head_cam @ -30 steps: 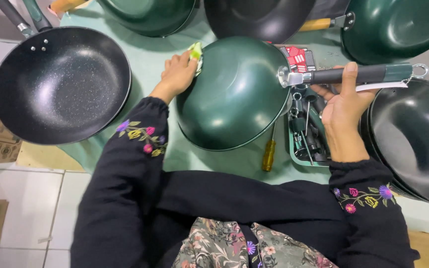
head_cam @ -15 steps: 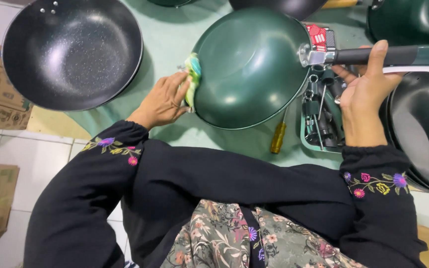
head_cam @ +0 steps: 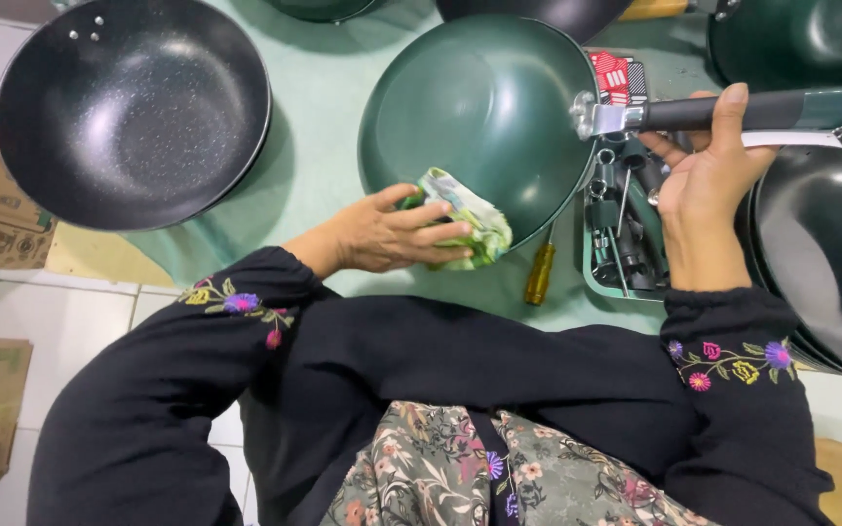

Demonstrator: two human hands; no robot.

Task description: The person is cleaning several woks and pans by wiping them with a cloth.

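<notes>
Overhead, the left hand (head_cam: 382, 234) presses a green cloth (head_cam: 465, 216) on the upturned green wok (head_cam: 479, 107), probably wiping; the right hand (head_cam: 708, 175) clasps its handle (head_cam: 733, 112).

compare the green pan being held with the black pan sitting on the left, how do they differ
The green pan shows its smooth, plain green underside; the black pan lies open side up, showing a dark speckled inside. The green pan is held by its handle in the right hand while the left hand presses a cloth to it; the black pan lies untouched. Both are round and deep.
</notes>
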